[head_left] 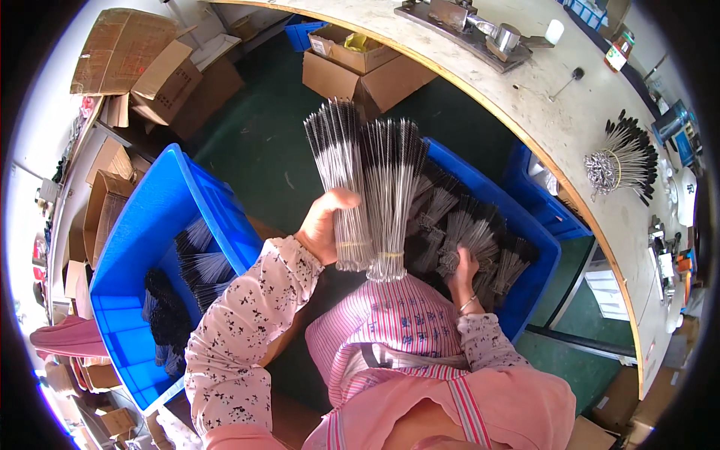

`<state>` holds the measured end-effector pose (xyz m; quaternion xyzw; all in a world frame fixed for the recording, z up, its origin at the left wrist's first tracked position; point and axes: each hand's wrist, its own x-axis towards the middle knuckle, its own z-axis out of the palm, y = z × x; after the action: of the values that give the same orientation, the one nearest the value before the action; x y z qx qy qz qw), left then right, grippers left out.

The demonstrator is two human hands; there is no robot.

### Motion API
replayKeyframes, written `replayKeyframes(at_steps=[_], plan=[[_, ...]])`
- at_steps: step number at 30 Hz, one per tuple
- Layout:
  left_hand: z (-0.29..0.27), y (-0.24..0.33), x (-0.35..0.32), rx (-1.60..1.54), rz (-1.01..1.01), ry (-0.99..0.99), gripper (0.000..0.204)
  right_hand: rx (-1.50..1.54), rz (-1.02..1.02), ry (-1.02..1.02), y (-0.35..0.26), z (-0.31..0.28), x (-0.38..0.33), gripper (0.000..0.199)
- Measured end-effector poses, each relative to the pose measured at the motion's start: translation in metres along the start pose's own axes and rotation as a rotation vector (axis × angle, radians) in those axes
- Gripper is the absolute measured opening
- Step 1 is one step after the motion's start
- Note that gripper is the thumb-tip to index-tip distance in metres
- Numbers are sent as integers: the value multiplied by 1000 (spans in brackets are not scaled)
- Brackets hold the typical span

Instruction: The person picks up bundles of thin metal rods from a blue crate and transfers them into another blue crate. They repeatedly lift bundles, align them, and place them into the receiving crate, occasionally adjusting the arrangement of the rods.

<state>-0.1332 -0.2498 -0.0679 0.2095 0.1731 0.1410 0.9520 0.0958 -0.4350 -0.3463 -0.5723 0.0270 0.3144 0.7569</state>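
Upright in my left hand [324, 223] is a bundle of thin wire brushes [341, 165] with black bristle tips at the top and a band near the bottom. A second banded bundle of wire brushes [390, 195] stands close against it, just above my lap; whether my left fingers also reach around it is hidden. My right hand [463, 271] is down in the right blue crate [541, 289], closed on the wire end of another brush bundle [469, 236]. Several more bundles lie around it there.
On my left a tilted blue crate [124, 255] holds more brush bundles [169, 315]. The workbench [555, 120] curves along the right, bearing a metal fixture [487, 34] and a spread brush bundle [619, 161]. Cardboard boxes [367, 82] stand on the floor ahead.
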Motion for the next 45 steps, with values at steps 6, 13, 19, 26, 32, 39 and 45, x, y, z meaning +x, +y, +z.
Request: replayKeyframes(at_steps=[6,13,19,26,32,39,45], plan=[[9,3,-2,89,114,114,50,103,-15,-716,-72,77,-76,43],[13,7,-8,227,137,86,60,61,72,-871,-127,148,-114,36],[11,5,-11,326,252,108,63,-87,-102,-789,-137,174,-122,32],[20,-5,-23,564,487,11,63,-169,-469,-787,-154,182,-122,34],[11,-8,-52,1054,679,96,43,-121,-455,-957,-143,187,-120,37],[25,-6,-76,1449,548,218,42,-709,-1209,-880,-100,181,-102,34],[-17,-16,-69,1447,742,153,48,-257,-985,-898,-152,209,-150,31]])
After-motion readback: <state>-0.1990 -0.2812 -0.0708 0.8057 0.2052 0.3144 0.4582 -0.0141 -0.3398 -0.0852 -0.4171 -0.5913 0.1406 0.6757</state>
